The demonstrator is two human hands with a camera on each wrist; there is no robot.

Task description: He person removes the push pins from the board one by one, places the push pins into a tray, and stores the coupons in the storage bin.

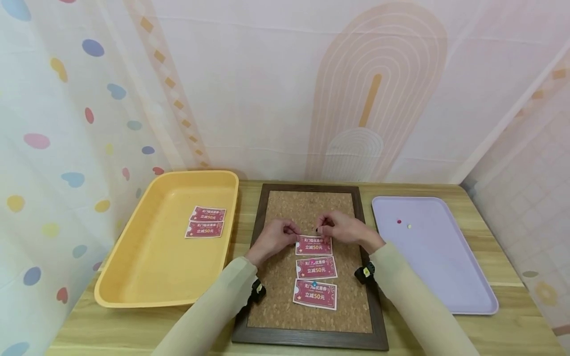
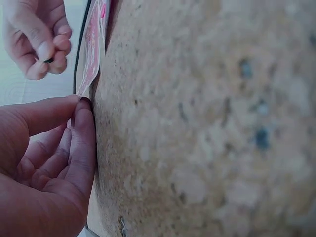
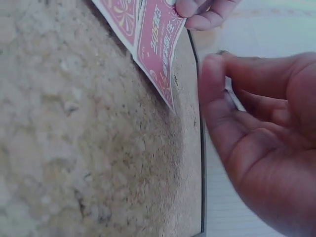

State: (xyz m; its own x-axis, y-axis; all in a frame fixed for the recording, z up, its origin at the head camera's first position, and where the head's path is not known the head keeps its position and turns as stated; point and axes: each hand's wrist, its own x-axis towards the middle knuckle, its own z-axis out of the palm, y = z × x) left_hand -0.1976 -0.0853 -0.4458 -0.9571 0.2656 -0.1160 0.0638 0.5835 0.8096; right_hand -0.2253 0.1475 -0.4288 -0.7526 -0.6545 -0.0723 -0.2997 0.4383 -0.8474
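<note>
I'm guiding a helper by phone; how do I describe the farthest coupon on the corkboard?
Between the yellow tray and the lavender tray lies a dark-framed corkboard. On it, three red coupons form a column. Yours is the farthest coupon, the only one in that column whose corner the left hand pinches.

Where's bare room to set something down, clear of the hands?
Lilac tray: nearer the person than the red piece and pale piece. Yellow tray: left of its two coupons. Corkboard: near strip between the nearest coupon and the frame. Crowded: the board's middle, with three coupons, left hand and right hand.
</note>
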